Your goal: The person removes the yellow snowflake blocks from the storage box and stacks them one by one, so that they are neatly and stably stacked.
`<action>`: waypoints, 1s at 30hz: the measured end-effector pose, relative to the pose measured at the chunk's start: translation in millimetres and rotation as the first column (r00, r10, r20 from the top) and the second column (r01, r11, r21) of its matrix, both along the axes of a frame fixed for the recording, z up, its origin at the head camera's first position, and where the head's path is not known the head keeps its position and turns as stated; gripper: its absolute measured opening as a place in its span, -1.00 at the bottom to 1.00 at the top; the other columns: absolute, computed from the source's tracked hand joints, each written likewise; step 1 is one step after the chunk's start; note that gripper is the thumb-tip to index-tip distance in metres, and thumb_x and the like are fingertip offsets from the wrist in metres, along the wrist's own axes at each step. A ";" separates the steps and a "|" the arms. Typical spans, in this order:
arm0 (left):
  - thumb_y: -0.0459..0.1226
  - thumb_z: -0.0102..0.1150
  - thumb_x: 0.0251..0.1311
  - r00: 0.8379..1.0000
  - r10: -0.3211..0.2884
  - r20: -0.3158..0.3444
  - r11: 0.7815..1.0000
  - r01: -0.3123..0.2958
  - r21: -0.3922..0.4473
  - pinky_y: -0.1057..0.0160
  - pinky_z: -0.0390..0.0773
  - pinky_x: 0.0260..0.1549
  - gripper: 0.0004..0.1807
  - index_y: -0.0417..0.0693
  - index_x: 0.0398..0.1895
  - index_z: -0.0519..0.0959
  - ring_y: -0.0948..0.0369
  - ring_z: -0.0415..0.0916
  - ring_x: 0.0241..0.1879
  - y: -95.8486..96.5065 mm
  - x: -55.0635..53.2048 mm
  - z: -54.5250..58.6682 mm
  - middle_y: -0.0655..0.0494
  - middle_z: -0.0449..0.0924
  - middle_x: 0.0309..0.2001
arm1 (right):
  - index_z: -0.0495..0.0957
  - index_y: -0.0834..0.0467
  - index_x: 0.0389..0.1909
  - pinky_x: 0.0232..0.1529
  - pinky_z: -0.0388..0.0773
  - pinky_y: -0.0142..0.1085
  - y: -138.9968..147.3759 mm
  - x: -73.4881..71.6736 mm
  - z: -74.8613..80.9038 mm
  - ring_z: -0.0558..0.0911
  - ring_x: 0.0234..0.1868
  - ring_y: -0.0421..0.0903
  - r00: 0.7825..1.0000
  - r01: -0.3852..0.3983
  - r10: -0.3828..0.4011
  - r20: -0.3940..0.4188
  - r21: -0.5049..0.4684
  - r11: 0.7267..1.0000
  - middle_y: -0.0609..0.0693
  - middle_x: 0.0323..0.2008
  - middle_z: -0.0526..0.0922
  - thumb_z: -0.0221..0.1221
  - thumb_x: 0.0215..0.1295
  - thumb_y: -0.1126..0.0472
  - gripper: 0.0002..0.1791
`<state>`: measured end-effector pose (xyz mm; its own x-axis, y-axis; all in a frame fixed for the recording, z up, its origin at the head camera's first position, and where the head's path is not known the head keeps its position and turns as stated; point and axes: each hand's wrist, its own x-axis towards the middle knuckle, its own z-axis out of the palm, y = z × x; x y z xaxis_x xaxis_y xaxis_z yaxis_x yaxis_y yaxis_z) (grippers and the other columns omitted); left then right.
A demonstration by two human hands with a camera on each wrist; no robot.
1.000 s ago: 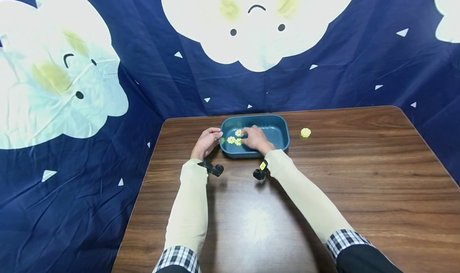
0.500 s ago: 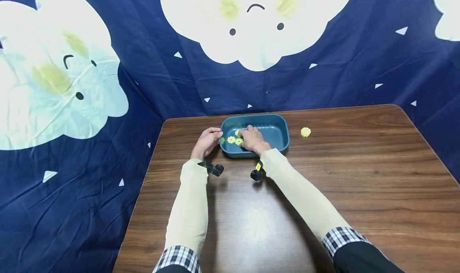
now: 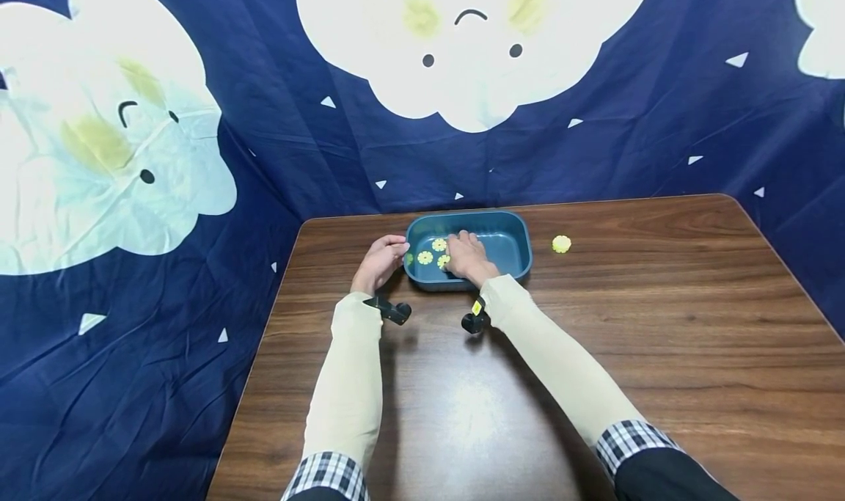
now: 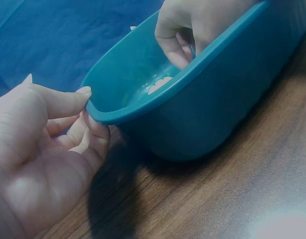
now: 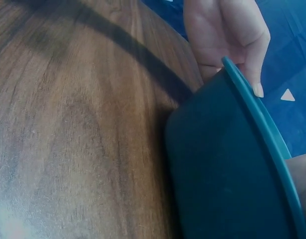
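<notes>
A teal plastic basin (image 3: 502, 284) stands on the table near its back edge. My left hand (image 3: 380, 262) pinches its left rim between thumb and fingers, seen closely in the left wrist view, where the hand (image 4: 48, 129) is large. My right hand (image 3: 466, 256) reaches down inside the basin, fingers bent toward the floor of it. Beside its fingertips lies a yellow flower-shaped piece (image 3: 443, 262); whether the fingers grip it is hidden. Two more such pieces, a front one (image 3: 425, 257) and a back one (image 3: 439, 244), lie flat at the basin's left.
Another yellow scalloped piece (image 3: 561, 244) rests on the brown wooden table (image 3: 660, 295), right of the basin. A dark blue cloth (image 3: 264, 156) with white clouds hangs behind and to the left of the table. Small cameras are strapped to both wrists.
My right hand moved left within the basin, then slightly back right. The flower-shaped piece by its fingertips shifted a little to the right. My left hand stayed on the rim.
</notes>
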<state>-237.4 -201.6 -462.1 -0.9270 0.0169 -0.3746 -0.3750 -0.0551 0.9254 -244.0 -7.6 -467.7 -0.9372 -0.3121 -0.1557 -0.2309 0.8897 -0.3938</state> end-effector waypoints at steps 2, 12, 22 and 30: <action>-0.44 -0.02 0.34 1.000 -0.001 0.000 1.000 0.001 -0.005 0.42 0.40 -0.40 -0.74 -0.26 0.05 0.30 0.23 0.34 -0.30 0.5 -0.3 -0.5 -0.05 0.40 -0.14 | 0.43 0.08 -0.33 0.14 0.32 -0.05 2.3 0.5 1.1 0.35 0.05 0.11 1.000 0.012 -0.012 0.006 -0.011 1.000 0.11 -0.07 0.38 0.31 0.16 0.06 -0.73; -0.42 -0.01 0.34 1.000 0.001 -0.017 1.000 -0.001 -0.015 0.39 0.41 -0.32 -0.80 -0.23 -0.01 0.31 0.20 0.32 -0.29 -2.5 3.1 -2.6 0.12 0.38 -0.32 | 0.63 0.10 -0.48 0.16 0.42 -0.17 9.3 -3.5 3.1 0.57 -0.02 0.00 0.999 -0.002 0.012 0.053 -0.182 0.983 -0.03 -0.25 0.68 0.28 0.18 0.09 -0.83; -0.42 -0.03 0.35 0.999 -0.022 -0.025 1.000 0.022 -0.007 0.39 0.40 -0.32 -0.77 -0.25 0.02 0.30 0.23 0.34 -0.32 -1.3 3.0 0.0 0.14 0.37 -0.33 | 0.60 0.13 -0.40 0.00 0.49 -0.21 16.0 0.8 11.2 0.56 -0.18 -0.06 0.995 0.083 -0.053 0.087 -0.396 0.915 0.01 -0.25 0.66 0.27 0.20 0.12 -0.85; -0.40 -0.02 0.36 0.999 -0.026 -0.023 1.000 0.026 -0.017 0.35 0.40 -0.25 -0.74 -0.27 0.07 0.30 0.19 0.33 -0.25 -1.6 1.4 -1.5 0.14 0.38 -0.31 | 0.58 0.10 -0.35 -0.09 0.47 -0.19 25.9 1.3 17.5 0.55 -0.18 -0.05 0.992 0.116 -0.082 0.091 -0.485 0.867 0.01 -0.24 0.63 0.26 0.23 0.09 -0.84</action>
<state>-236.0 -203.2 -463.6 -0.9348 0.0349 -0.3535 -0.3546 -0.0305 0.9345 -242.8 18.2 -450.1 -0.9603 -0.2701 -0.0694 -0.1101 0.5961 -0.7953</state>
